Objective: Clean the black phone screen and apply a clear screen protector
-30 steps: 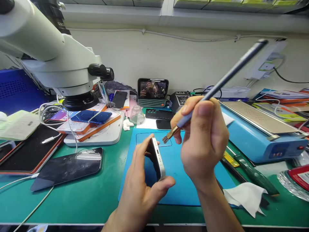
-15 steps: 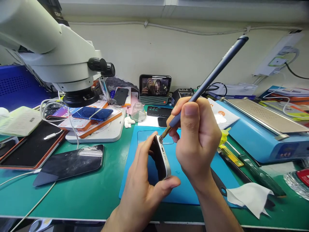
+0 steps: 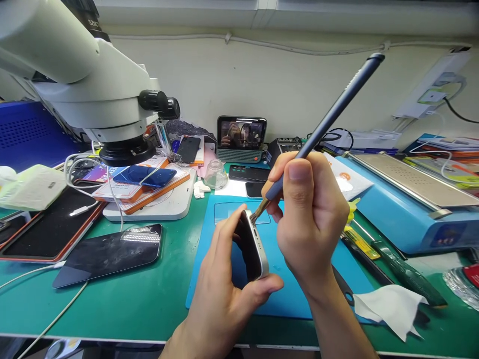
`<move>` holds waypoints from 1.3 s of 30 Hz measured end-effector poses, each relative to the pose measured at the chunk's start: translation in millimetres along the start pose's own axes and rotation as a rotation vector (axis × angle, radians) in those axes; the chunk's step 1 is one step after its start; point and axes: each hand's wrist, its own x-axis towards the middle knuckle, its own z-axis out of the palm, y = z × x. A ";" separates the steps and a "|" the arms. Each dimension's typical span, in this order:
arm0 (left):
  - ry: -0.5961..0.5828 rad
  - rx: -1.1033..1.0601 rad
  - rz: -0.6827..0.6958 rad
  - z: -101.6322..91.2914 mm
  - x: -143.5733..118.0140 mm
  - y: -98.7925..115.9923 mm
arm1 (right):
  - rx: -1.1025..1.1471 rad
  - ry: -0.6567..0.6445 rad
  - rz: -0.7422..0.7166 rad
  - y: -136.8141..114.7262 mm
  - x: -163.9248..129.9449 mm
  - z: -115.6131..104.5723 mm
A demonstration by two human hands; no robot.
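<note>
My left hand [image 3: 224,279] grips a phone [image 3: 254,247] by its long sides, with the fingers behind the far end and the thumb at the near corner. The phone is tilted so that its silver bottom edge, with the port and small holes, faces right. In my right hand [image 3: 310,214] is a slim dark blue brush [image 3: 333,114], held like a pen. Its brown bristles touch the phone's bottom edge near the far corner. Beneath both hands lies a blue mat [image 3: 209,239], and a clear rectangular sheet [image 3: 224,212] with a dark outline rests on it.
A microscope [image 3: 93,89] overhangs the left side. Below it are a dark phone [image 3: 112,254], stacked boxes [image 3: 168,187] and cables. A glass jar [image 3: 216,174] and a small screen [image 3: 242,133] stand behind. To the right are a blue machine [image 3: 411,214], tools [image 3: 404,269] and a white cloth [image 3: 392,304].
The brush tip has shifted slightly along the phone's bottom edge toward the port. My right hand has moved a little to the right. Both holds stay the same.
</note>
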 end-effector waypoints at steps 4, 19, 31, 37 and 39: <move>-0.009 -0.014 -0.010 0.1 -0.6 0.9 | 0.021 0.010 0.039 -1.1 0.8 0.8; -0.009 -0.019 -0.020 1.2 1.0 0.1 | -0.018 -0.014 0.011 -2.2 1.2 -1.7; 0.012 0.002 -0.006 0.5 -0.1 1.6 | -0.056 -0.056 -0.030 -3.3 0.9 -4.8; 0.002 -0.020 -0.035 0.9 1.0 0.9 | -0.028 -0.035 0.012 -3.8 2.0 -2.9; 0.001 -0.023 -0.041 1.2 1.1 0.6 | -0.013 -0.037 0.021 -3.6 2.3 -3.5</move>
